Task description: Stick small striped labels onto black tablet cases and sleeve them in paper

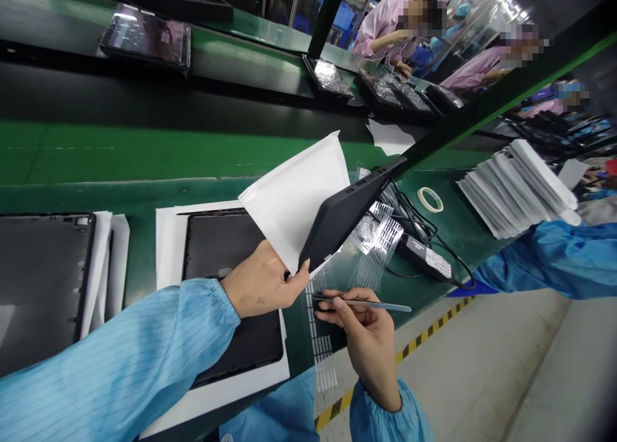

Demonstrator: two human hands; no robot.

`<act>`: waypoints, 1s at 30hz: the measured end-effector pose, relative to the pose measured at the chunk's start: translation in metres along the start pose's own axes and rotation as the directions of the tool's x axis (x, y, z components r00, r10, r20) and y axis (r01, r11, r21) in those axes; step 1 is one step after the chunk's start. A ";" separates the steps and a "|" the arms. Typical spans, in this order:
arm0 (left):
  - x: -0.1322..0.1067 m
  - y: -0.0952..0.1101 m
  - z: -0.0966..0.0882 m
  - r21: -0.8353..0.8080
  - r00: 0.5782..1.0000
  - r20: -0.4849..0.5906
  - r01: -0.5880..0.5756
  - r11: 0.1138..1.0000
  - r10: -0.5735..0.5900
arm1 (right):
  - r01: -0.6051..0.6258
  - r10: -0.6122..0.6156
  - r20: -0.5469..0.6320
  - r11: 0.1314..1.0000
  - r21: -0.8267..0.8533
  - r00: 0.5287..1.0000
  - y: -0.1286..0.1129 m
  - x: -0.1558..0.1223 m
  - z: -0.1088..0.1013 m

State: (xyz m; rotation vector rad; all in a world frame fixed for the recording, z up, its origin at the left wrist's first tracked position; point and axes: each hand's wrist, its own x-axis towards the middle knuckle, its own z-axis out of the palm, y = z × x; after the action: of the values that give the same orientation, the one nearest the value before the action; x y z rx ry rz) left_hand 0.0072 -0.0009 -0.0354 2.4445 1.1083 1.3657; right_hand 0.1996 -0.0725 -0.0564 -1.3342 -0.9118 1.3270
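My left hand [263,278] is closed on the lower corner of a thin black tablet cover [344,211], tilted up on edge. A white sheet [299,194] stands against its left side, at the same hand. My right hand [371,333] pinches metal tweezers [385,306], their tips pointing left, just below the cover. Beneath the tips, a clear strip of small rectangular stickers [322,345] hangs over the bench edge. Under my left forearm, another black tablet cover [216,239] lies on white sheets [168,249].
At left, a black cover [43,268] tops more sheets. A black power adapter [419,256] with cables, a tape roll [430,200] and a stack of white sheets [518,188] are at right, beside a co-worker's blue sleeve [549,259]. Wrapped tablets [147,40] line the far ledge.
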 end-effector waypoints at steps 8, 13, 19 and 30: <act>-0.002 -0.002 0.001 0.002 1.000 -0.010 -0.014 1.000 0.014 | 0.008 -0.008 0.010 1.000 -0.024 1.000 0.001 0.000 -0.002; -0.004 -0.002 0.003 -0.056 0.999 -0.005 0.041 0.998 -0.042 | 0.007 -0.006 0.020 0.998 -0.060 1.000 -0.001 0.002 0.001; -0.004 -0.003 0.005 -0.041 1.000 -0.030 -0.002 0.999 0.001 | 0.053 -0.052 0.003 0.998 -0.042 0.999 0.004 0.002 -0.003; 0.002 0.000 -0.001 -0.048 0.998 -0.002 -0.062 0.997 0.062 | 0.049 -0.050 -0.007 0.995 -0.088 0.999 0.002 0.001 -0.001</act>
State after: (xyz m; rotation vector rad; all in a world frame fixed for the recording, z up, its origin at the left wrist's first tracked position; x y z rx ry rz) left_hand 0.0067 0.0006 -0.0334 2.4640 0.9956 1.3929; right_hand 0.2000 -0.0723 -0.0586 -1.3753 -1.0009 1.2542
